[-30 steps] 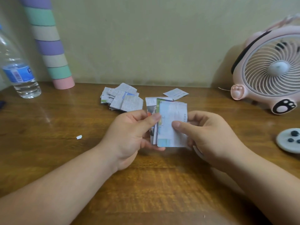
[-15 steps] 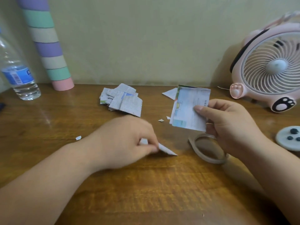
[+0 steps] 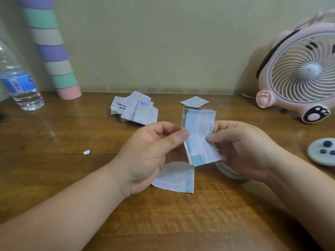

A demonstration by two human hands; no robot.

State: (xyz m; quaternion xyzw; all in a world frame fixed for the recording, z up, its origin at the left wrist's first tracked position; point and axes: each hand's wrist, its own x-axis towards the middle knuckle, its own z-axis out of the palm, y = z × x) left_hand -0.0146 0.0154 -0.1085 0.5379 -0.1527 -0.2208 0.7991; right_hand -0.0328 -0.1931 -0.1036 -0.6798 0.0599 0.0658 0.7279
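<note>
Both hands are holding a stack of paper slips (image 3: 201,138) above the table (image 3: 54,169), left of the fan (image 3: 299,73) and nearer the person than it. The stack is standing roughly upright and tilting a little.

Right hand (image 3: 243,147) is gripping the stack: thumb on the front slip, fingers curled behind.

Left hand (image 3: 150,153) is pinching the stack's left edge between thumb and forefinger. The other fingers are curling loosely.

One loose slip (image 3: 175,178) is lying flat on the table, further from the fan than the stack and partly under the left hand.

A tape ring (image 3: 228,173) is showing under the right hand, mostly hidden.

A pile of slips (image 3: 135,110) is sitting well left of the fan, with a single slip (image 3: 194,102) between pile and fan.

A small dish (image 3: 313,154) is sitting just in front of the fan.

A water bottle (image 3: 20,84) and a striped tube (image 3: 52,51) are standing at the far end of the table from the fan.

A paper scrap (image 3: 86,152) is lying well left of the fan, away from everything else.
</note>
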